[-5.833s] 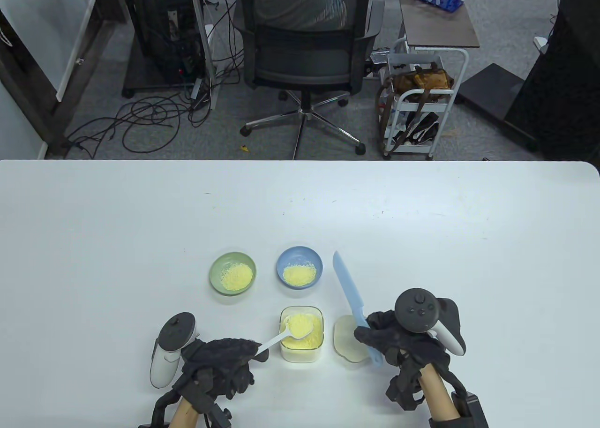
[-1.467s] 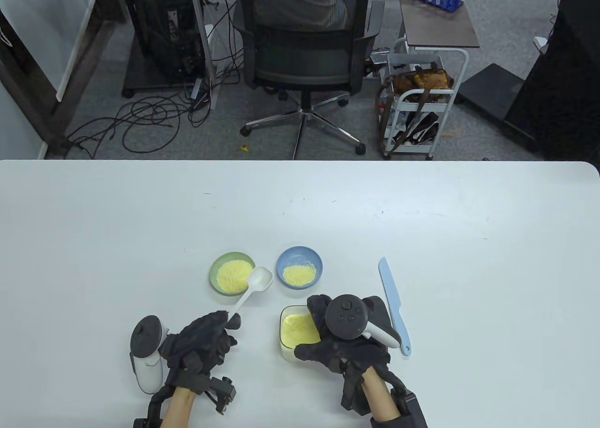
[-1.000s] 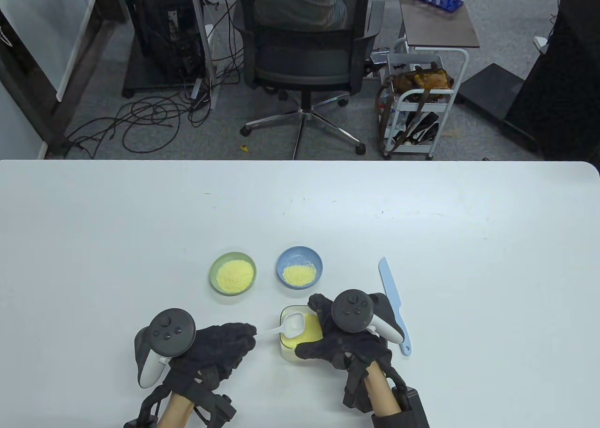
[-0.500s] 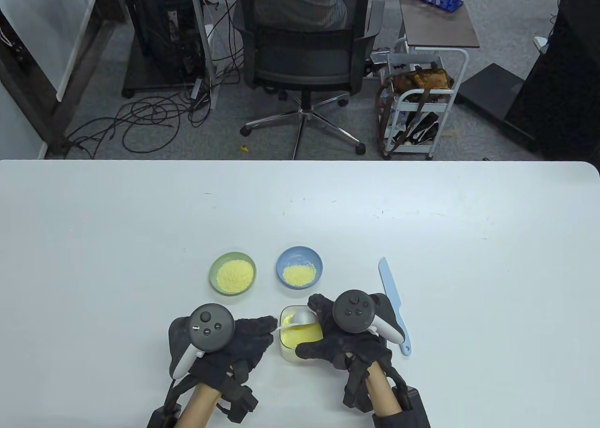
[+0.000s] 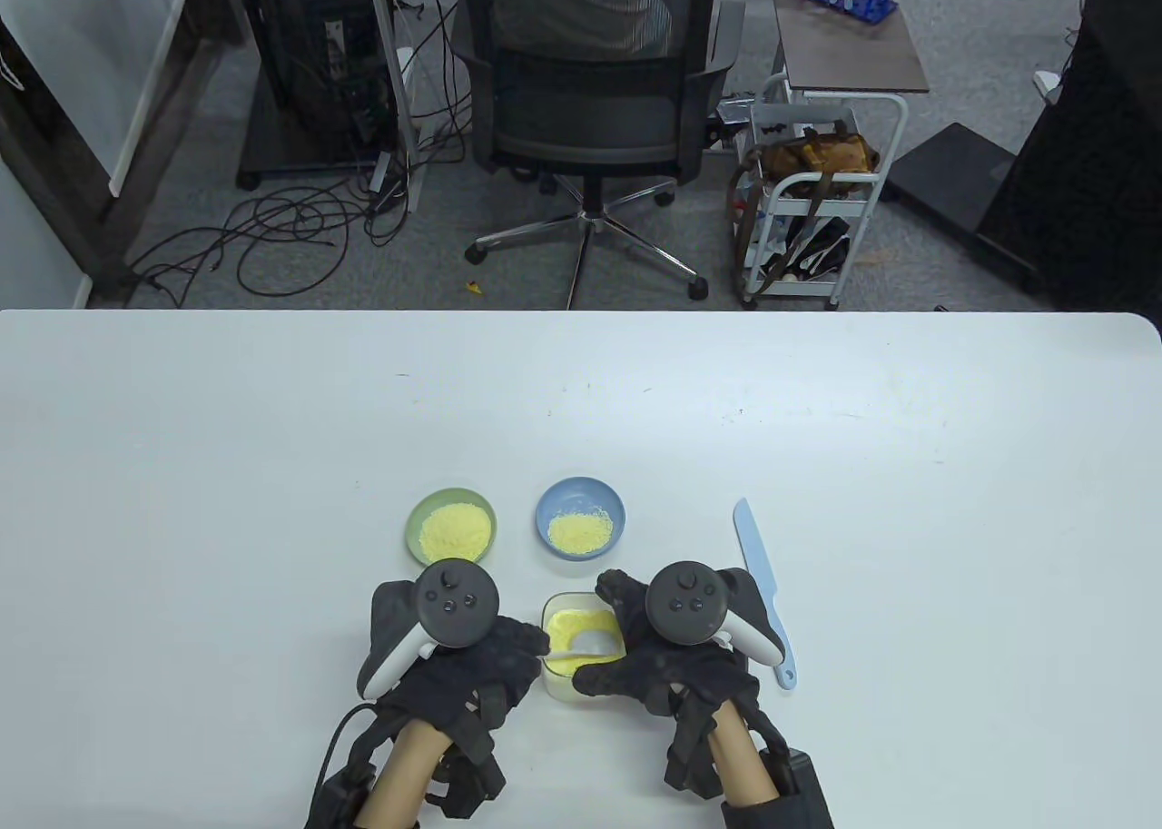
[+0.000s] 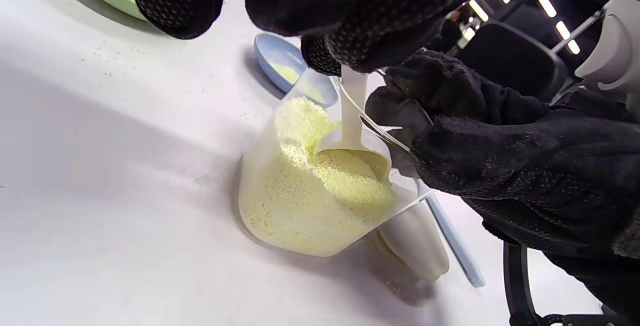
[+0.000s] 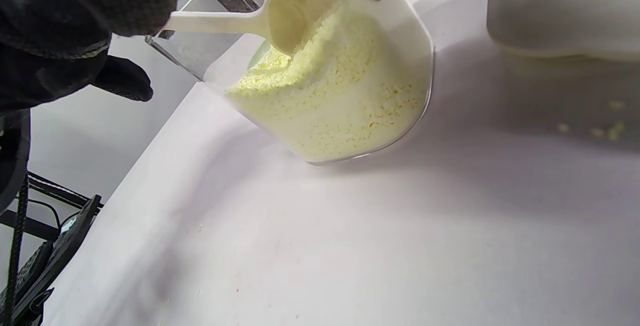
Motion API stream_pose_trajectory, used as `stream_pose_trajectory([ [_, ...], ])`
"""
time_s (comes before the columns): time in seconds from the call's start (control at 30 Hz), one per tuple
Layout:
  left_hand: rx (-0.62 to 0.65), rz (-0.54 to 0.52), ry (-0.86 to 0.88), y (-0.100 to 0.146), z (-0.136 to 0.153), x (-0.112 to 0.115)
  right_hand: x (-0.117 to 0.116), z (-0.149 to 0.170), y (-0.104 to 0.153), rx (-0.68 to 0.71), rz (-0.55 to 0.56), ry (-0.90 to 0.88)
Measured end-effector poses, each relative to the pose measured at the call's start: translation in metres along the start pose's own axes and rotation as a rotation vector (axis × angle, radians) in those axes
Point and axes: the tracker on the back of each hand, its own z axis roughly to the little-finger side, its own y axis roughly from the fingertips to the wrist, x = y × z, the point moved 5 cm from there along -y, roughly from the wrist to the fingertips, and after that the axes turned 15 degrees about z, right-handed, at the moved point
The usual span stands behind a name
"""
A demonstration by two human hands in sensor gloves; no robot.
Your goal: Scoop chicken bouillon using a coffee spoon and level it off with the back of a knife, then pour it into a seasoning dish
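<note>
Left hand [image 5: 472, 661] pinches the white plastic coffee spoon [image 6: 352, 135], handle running left-right, bowl pointing right into the clear bouillon container [image 5: 556, 679]; right hand [image 5: 672, 656] grips that container.

White table [image 5: 272, 429] bears two dishes, container, lid, knife.

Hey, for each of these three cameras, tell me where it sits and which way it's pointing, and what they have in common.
Table view: overhead, looking down at the table; both hands, left hand, right hand, enter from the bottom.
Left wrist view: low at the left hand, facing the bouillon container; gloved fingers pinch the coffee spoon.
Right wrist view: low beside the container, facing the spoon's bowl; a glove shows top left.
Shared: container, spoon.
</note>
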Motion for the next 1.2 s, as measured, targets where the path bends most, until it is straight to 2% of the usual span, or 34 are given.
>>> stream_pose_trajectory([
  [0.07,-0.003,0.032,0.015,-0.002,0.001,0.0,0.0,0.0,0.0,-0.002,-0.002,-0.002],
  [0.17,0.038,0.136,0.069,-0.006,0.003,0.003,0.0,0.0,0.0,-0.003,-0.003,-0.003],
  [0.3,0.054,0.145,0.134,-0.013,0.013,0.005,0.0,0.001,0.0,-0.004,-0.002,-0.004],
  [0.37,0.04,0.196,0.187,-0.017,0.021,0.012,0.0,0.001,0.0,-0.005,-0.001,-0.003],
  [0.5,0.102,0.336,0.415,-0.024,0.034,0.026,0.0,0.001,0.0,-0.007,0.0,-0.004],
  [0.57,0.145,0.351,0.49,-0.025,0.041,0.031,0.0,0.001,0.0,-0.008,0.0,-0.004],
  [0.87,0.28,0.338,0.73,-0.014,0.069,0.045,0.0,0.001,0.0,-0.013,0.002,-0.001],
  [0.97,0.31,0.331,0.749,-0.012,0.071,0.049,0.0,0.001,0.0,-0.017,0.001,-0.002],
  [1.2,0.344,0.237,0.763,-0.005,0.073,0.052,0.0,0.002,0.001,-0.023,0.001,0.0],
])
